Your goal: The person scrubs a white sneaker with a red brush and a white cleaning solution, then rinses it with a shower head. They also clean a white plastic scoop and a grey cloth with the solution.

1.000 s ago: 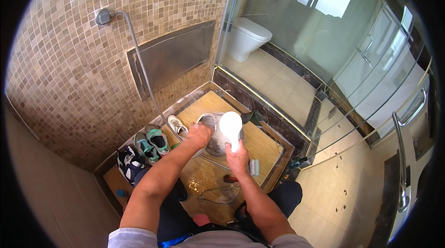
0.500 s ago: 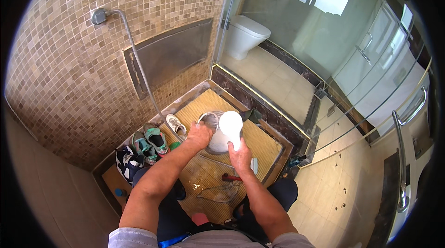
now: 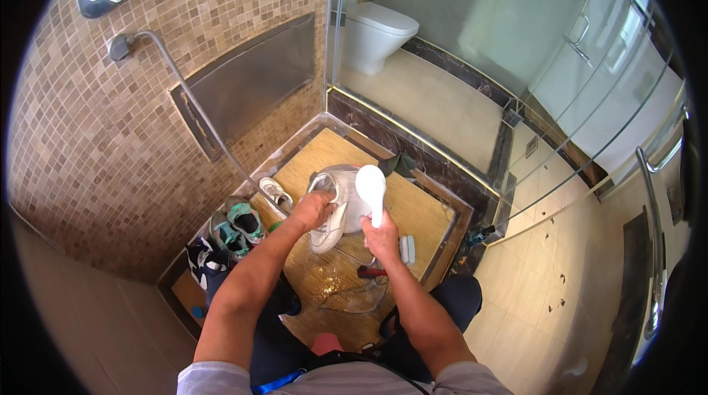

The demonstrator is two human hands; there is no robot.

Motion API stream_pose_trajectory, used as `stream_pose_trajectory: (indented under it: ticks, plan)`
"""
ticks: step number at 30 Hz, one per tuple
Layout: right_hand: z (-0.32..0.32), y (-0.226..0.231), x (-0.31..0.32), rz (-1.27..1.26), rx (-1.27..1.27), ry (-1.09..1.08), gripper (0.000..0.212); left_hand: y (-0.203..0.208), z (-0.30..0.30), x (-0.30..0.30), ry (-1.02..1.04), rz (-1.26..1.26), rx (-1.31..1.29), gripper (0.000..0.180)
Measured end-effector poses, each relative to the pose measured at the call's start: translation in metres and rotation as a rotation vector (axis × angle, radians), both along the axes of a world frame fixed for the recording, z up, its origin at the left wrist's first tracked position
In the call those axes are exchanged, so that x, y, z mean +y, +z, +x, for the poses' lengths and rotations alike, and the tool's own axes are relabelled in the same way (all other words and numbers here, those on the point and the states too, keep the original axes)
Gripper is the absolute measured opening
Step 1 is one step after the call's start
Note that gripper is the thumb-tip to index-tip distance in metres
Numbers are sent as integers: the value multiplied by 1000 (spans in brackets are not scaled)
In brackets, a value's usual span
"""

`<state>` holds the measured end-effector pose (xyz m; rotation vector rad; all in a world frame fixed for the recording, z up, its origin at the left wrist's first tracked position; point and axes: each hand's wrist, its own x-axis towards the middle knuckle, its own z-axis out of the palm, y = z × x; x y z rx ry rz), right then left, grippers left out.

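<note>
In my left hand (image 3: 313, 210) a white sneaker (image 3: 329, 234) is gripped by its upper, tilted with one end pointing toward me. My right hand (image 3: 381, 238) is closed around the handle of a white handheld shower head (image 3: 371, 187), held just right of the sneaker. Below both is a round greyish basin (image 3: 354, 222), partly hidden by the sneaker and shower head. Another white sneaker (image 3: 276, 193) stands on the floor left of the basin. Grey-green shoes (image 3: 243, 225) sit farther left, beside my left forearm.
A metal hose (image 3: 184, 89) runs from the tiled wall to the floor. On the slatted-looking mat (image 3: 324, 148) lie a red-handled tool (image 3: 371, 271) and a pale block-shaped brush (image 3: 406, 250). Dark stone curbing (image 3: 413, 151) and a glass partition border the right side.
The sneaker in my left hand has come up out of the basin and now shows fully. The shower head stays in my right hand, more upright. The view has shifted slightly.
</note>
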<state>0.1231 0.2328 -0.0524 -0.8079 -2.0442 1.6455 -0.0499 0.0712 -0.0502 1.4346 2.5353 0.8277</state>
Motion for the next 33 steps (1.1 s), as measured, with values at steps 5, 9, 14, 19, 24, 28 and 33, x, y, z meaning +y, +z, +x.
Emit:
stream_pose_trajectory:
  ticks: [5, 9, 14, 19, 24, 28, 33]
  plan:
    - [3, 1, 24, -633, 56, -105, 22, -45, -17, 21, 142, 204, -890, 36]
    - [9, -27, 51, -845, 111, -229, 29, -94, -17, 21, 356, 590, -1402, 28]
    - [15, -51, 62, -779, 71, -335, 30, -115, -6, 34, 409, 1026, -1823, 51]
    - [10, -48, 54, -665, 55, -376, 29, -130, 3, 47, 86, 1192, -2096, 53]
    - [4, -38, 48, -645, 72, -341, 27, -125, 40, 61, 320, 1039, -1006, 45]
    - [9, -36, 49, -598, 14, -358, 29, -57, 71, 51, 633, 1476, -1935, 27]
    - [13, -41, 44, -487, -22, -344, 30, -69, 119, -16, 314, 732, -940, 44]
